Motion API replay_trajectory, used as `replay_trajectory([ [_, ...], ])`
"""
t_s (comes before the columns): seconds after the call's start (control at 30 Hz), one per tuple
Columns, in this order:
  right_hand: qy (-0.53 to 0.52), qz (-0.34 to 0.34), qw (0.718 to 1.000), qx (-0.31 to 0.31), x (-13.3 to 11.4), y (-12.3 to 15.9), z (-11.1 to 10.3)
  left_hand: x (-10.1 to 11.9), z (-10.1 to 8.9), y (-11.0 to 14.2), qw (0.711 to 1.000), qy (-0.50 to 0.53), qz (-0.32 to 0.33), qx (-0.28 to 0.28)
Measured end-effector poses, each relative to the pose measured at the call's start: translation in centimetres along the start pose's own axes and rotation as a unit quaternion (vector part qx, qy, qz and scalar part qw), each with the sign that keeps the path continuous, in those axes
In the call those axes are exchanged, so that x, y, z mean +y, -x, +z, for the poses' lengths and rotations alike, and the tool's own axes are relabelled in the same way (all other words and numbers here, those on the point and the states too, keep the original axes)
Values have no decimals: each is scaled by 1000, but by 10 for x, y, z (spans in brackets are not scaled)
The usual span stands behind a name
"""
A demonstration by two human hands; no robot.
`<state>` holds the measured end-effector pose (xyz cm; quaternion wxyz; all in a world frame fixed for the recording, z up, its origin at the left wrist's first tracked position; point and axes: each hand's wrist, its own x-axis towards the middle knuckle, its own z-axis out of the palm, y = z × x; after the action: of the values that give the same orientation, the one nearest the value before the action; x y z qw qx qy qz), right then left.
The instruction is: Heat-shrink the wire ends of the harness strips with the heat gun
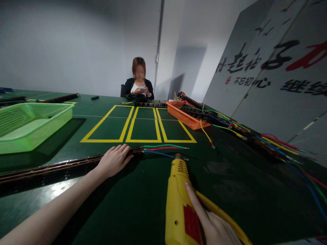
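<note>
Yellow heat gun [175,204], qty 1, with red patch on its side. Head view, only camera: gun grasped in right hand [217,226], index finger stretched along the body, nozzle pointed away, right at blue wire [158,153]. Contact with that wire: cannot tell.

Left hand [114,160] clasped over long dark bar [63,168], near its wired end, fingers on far side, thumb on near side. Bar location: left half of green tabletop [140,207], running in from left edge. Wires out of bar end, 3 counted: green wire [166,146], red wire [163,148], plus the blue.

Baskets, 2. Green basket [51,127] at left, pale floor visible through mesh. Orange basket [186,119] beyond the gun, loaded with dark strips [190,109], exact count not readable; 1 yellow wire [206,132] hanging over the near side, ring terminal at tip, red sleeve just above.

Yellow-taped rectangles [143,141], 3 side by side mid-table. Small black block [94,98], 1, to their left. Wire bundle [283,149] at right: red, yellow, blue, green, too tangled to count.

Co-worker [127,89], 1, seated across, small device in both hands.

Writing on right wall panel [230,88]: "起袖子", "不忘初心", "继续", the last cut by frame edge. Red seal mark beside the second.
</note>
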<state>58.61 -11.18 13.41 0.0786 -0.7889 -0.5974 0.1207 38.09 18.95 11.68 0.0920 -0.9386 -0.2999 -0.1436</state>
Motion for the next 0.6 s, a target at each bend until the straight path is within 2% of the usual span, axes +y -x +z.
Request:
replay_trajectory([
  [0.17, -17, -17, 1000, -18, -29, -15, -3, 1, 0, 1, 1000, -10, -7, 3],
  [0.4, -2, -50, 994, -100, -74, -34, -5, 2, 0, 0, 1000, -26, 4, 11],
  [0.47, 10, -63, 991, -115, -82, -37, -5, 1, 1, 0, 999, -30, 5, 11],
  [0.6, 16, -73, 991, -108, -88, -39, -3, 0, 1, 1, 999, -29, 12, 8],
])
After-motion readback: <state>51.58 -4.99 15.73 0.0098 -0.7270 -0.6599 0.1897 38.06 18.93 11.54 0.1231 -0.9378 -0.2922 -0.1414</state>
